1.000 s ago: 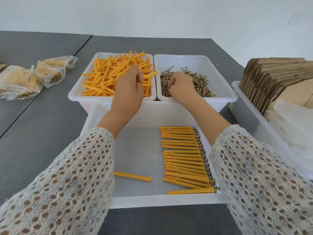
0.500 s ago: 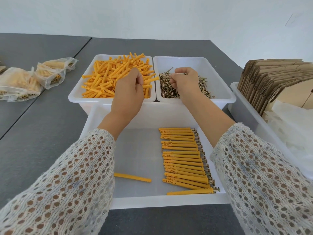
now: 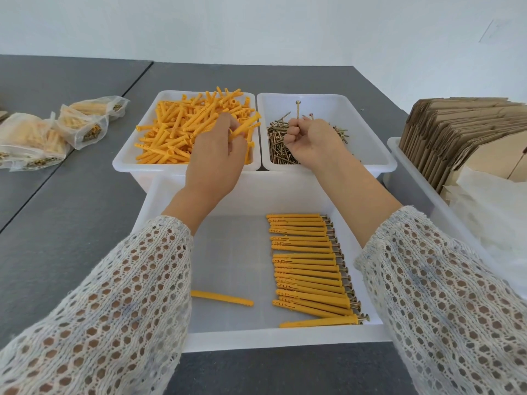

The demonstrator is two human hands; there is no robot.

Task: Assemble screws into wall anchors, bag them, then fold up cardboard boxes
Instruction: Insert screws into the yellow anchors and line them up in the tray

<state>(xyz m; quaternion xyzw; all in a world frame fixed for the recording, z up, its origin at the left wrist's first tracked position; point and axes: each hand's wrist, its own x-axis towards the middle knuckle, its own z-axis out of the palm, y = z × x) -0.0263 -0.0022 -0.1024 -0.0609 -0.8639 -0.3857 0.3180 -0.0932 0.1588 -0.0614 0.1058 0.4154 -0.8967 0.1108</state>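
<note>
Orange plastic wall anchors (image 3: 182,129) fill a white plastic bin (image 3: 128,163) toward the grey worktop's (image 3: 71,223) far edge, where the left hand (image 3: 216,163) pinches one anchor (image 3: 245,127) above the heap. Beside it, the right hand (image 3: 310,141) curls around several brass screws (image 3: 297,109), heads up, over the loose screws (image 3: 278,146) in a second white bin (image 3: 379,161). Nearer, a larger white tray (image 3: 256,340) holds a row of assembled anchors (image 3: 308,269) along its right side and one lone anchor (image 3: 222,298). Filled clear bags (image 3: 42,132) lie at the left edge; flat cardboard boxes (image 3: 456,132) stand at right.
</note>
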